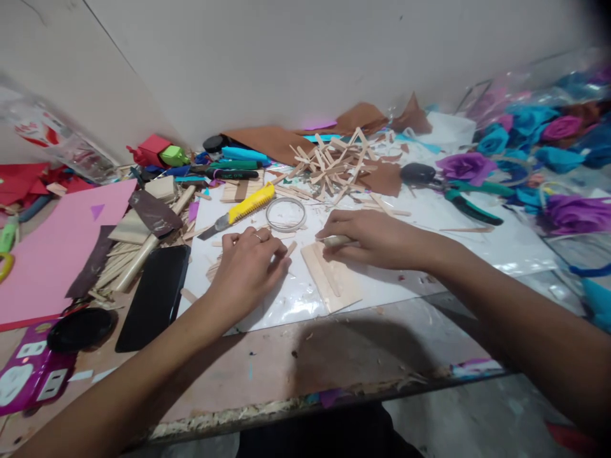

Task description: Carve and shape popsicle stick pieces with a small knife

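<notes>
Band of tabletop (pixel 277 356) along the chipped front edge (pixel 248 410); behind it, white sheet (pixel 291 294) between left hand (pixel 249 262), curled near sticks (pixel 213 270), hold impossible to tell, and right hand (pixel 365 236). Under right fingertips, on the sheet, a pale wooden panel (pixel 345 286), with a slat (pixel 329 275) along it. Pinched closely in that hand, a small cylinder (pixel 337 241).

Slim, pale finger ring (pixel 259 237) worn on the left hand (pixel 249 262); black clothing (pixel 327 434) lower down, well below the right hand (pixel 360 238)
</notes>
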Demonstrator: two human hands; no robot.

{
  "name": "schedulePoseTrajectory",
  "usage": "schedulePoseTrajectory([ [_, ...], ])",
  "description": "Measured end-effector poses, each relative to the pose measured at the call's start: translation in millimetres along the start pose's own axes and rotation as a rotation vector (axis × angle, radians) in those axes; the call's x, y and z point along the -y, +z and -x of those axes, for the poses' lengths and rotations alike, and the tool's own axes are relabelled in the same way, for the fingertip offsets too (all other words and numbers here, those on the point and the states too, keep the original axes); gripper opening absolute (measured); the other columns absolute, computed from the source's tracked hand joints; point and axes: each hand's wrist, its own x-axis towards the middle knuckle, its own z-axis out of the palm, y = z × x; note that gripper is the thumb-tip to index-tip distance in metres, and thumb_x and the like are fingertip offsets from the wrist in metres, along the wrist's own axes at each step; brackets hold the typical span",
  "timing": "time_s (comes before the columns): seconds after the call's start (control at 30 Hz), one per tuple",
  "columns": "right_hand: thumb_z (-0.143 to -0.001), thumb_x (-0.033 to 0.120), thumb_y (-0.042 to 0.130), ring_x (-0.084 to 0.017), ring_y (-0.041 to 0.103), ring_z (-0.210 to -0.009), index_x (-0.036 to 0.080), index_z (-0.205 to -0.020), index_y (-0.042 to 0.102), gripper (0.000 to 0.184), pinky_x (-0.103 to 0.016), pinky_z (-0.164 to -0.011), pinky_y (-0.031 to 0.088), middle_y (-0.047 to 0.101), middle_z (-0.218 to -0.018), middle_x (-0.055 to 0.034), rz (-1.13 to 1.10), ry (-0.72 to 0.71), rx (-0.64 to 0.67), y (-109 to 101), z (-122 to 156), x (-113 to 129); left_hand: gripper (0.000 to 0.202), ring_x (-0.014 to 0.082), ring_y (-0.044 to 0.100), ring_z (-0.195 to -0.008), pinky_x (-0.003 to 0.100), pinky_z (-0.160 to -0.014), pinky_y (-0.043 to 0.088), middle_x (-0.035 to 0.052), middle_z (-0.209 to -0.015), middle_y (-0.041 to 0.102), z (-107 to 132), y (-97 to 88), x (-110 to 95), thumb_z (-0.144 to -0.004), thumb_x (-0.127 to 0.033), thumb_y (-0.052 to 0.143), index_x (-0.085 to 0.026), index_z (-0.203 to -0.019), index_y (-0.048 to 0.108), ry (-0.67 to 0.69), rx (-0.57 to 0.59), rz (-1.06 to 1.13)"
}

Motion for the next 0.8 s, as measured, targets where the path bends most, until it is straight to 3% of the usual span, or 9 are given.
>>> schedulePoseTrajectory([
  [0.23, -0.1, 0.028, 0.06, -0.024, 0.066, -0.094, 0.02, -0.111, 0.076, 0.021, -0.033, -0.078, 0.041, 0.073, -0.107, -0.0094, 0.031, -0.004, -0.026, 0, 0, 0, 0.012, 0.0262, 0.062, -0.093, 0.045, -0.085, 0.037, 0.0052, -0.091, 0.069, 0, 2.8, -1, -0.096, -0.02, 0.056, -0.02, -0.089, 0.065, 0.022, -0.051, 0.08],
  [0.33, -0.1, 0.027, 0.061, -0.024, 0.066, -0.094, 0.019, -0.111, 0.076, 0.021, -0.033, -0.077, 0.04, 0.074, -0.106, -0.0095, 0.039, -0.007, -0.029, -1, 1, 0, 0.008, 0.0261, 0.063, -0.093, 0.049, -0.093, 0.038, 0.0042, -0.092, 0.071, 4, 0.4, -4, -0.099, -0.019, 0.055, -0.02, -0.094, 0.062, 0.071, -0.184, 0.02],
  [0.43, -0.098, 0.026, 0.064, -0.024, 0.066, -0.091, 0.019, -0.107, 0.077, 0.018, -0.033, -0.076, 0.039, 0.074, -0.101, -0.0081, 0.029, -0.015, -0.021, -2, 1, 0, 0.01, 0.024, 0.063, -0.087, 0.047, -0.093, 0.042, 0.0051, -0.089, 0.07, 11, 0.0, -12, -0.1, -0.014, 0.052, -0.019, -0.095, 0.059, 0.243, -0.318, -0.011],
  [0.57, -0.097, 0.027, 0.066, -0.022, 0.064, -0.087, 0.019, -0.101, 0.077, 0.015, -0.031, -0.073, 0.038, 0.071, -0.095, -0.0072, 0.021, -0.001, 0.007, 0, 0, -2, 0.015, 0.0231, 0.062, -0.086, 0.046, -0.089, 0.044, 0.0079, -0.091, 0.068, 21, 8.5, -25, -0.101, -0.01, 0.052, -0.017, -0.09, 0.059, 0.451, -0.234, -0.006],
  [0.67, -0.097, 0.03, 0.066, -0.022, 0.063, -0.087, 0.019, -0.102, 0.076, 0.015, -0.031, -0.073, 0.037, 0.07, -0.095, -0.0078, 0.02, 0.002, 0.012, 1, 1, -5, 0.012, 0.0229, 0.061, -0.087, 0.044, -0.084, 0.045, 0.0096, -0.094, 0.067, 25, 15.7, -28, -0.101, -0.01, 0.053, -0.015, -0.095, 0.063, 0.458, -0.173, 0.05],
  [0.8, -0.097, 0.032, 0.066, -0.022, 0.062, -0.085, 0.02, -0.098, 0.074, 0.015, -0.032, -0.072, 0.036, 0.069, -0.093, -0.0071, 0.006, -0.001, 0.012, 3, 2, -7, 0.019, 0.0228, 0.062, -0.091, 0.039, -0.079, 0.048, 0.0108, -0.1, 0.067, 24, 19.0, -24, -0.101, -0.011, 0.056, -0.014, -0.117, 0.066, 0.478, -0.155, 0.147],
])
